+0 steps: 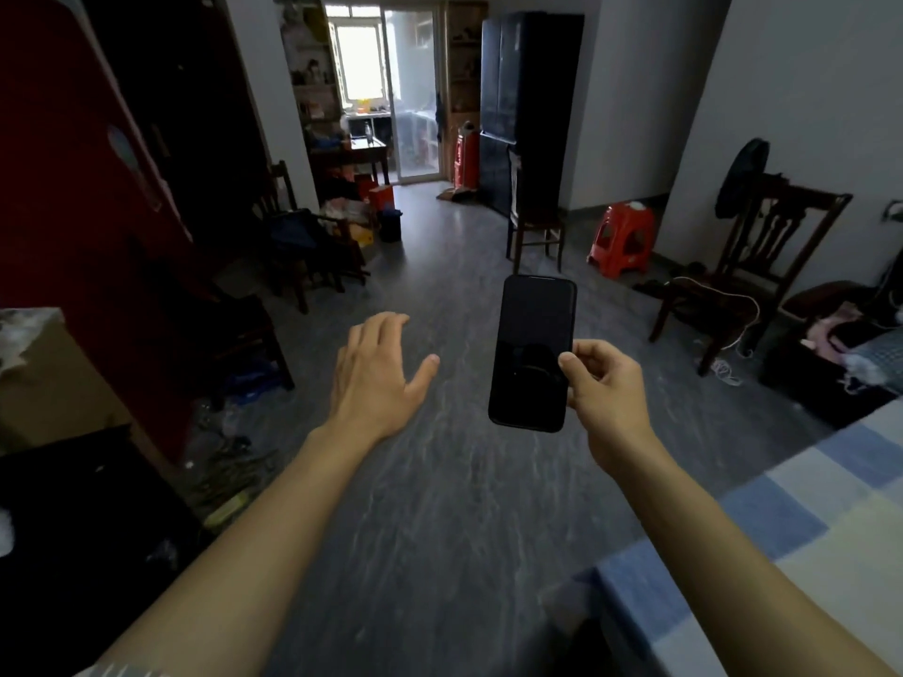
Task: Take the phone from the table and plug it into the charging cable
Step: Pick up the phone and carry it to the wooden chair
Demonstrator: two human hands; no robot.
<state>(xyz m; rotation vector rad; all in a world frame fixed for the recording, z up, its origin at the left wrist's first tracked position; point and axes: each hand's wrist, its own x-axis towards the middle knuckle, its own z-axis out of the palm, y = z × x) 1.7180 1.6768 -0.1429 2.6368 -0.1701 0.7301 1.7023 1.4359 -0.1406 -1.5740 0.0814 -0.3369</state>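
- Holding the slim black glass-fronted phone (532, 351) upright in front of the body, the right hand (606, 388) pinches its lower right edge — thumb on the dark screen, the other digits behind, where I cannot see them.
- The phone is off the tabletop and in the air above the grey streaked floor (440, 505), screen towards the wearer, its bottom edge hanging free below the grip.
- The left hand (376, 371) floats just beside the phone, palm down, spread wide and empty; it touches nothing.
- A thin white charging cable (747, 310) seems to loop over the seat of the dark wooden chair (762, 266) at the right wall and trail to the floor. Its plug end is too small to make out.
- The pick-up looks done to me; carrying the phone over to that cable and seating the plug remain.
- My guess at handling: the phone is rigid, fairly light, smooth enough to slip, and the glass would not forgive a drop on that hard floor.
- A grip on the two long edges, mid-body, would be surer than this corner pinch — and would leave the bottom edge clear for the free hand to bring in the plug.
- A blue-and-cream checked cloth (782, 530) covers the surface at the near right.
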